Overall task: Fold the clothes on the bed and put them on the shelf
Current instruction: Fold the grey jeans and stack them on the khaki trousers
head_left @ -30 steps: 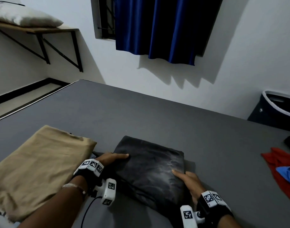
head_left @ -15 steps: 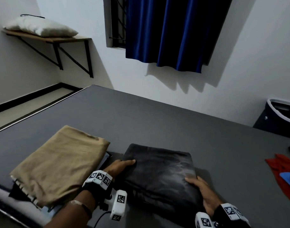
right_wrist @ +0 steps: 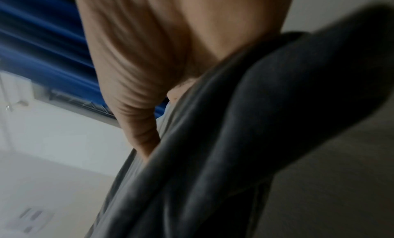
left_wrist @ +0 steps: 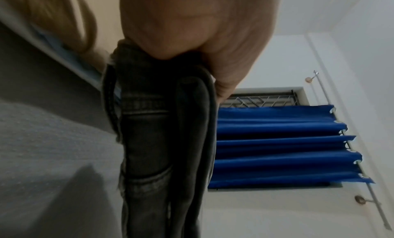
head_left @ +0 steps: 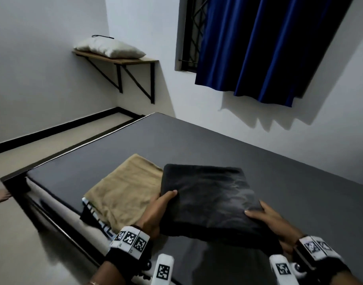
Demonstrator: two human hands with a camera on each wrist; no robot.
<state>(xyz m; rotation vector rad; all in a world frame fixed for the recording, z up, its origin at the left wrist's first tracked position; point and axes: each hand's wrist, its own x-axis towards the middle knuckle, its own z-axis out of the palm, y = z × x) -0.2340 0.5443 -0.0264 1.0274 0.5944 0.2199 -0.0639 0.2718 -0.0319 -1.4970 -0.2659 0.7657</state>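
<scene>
A folded dark grey pair of jeans is lifted off the grey bed, held from both sides. My left hand grips its left edge, thumb on top. My right hand grips its right edge the same way. The left wrist view shows the jeans' stacked layers under my thumb; the right wrist view shows blurred dark folds. A folded tan garment lies on a small pile at the bed's near left corner. The wooden wall shelf hangs at the far left.
A white pillow takes up much of the shelf. A blue curtain hangs over the window behind the bed. Bare floor runs along the bed's left side. Someone's foot shows at the left edge.
Both hands have lifted the folded jeans off the bed and carried them left, partly over the tan pile. My view has swung left toward the shelf; the red and blue clothes have left the frame.
</scene>
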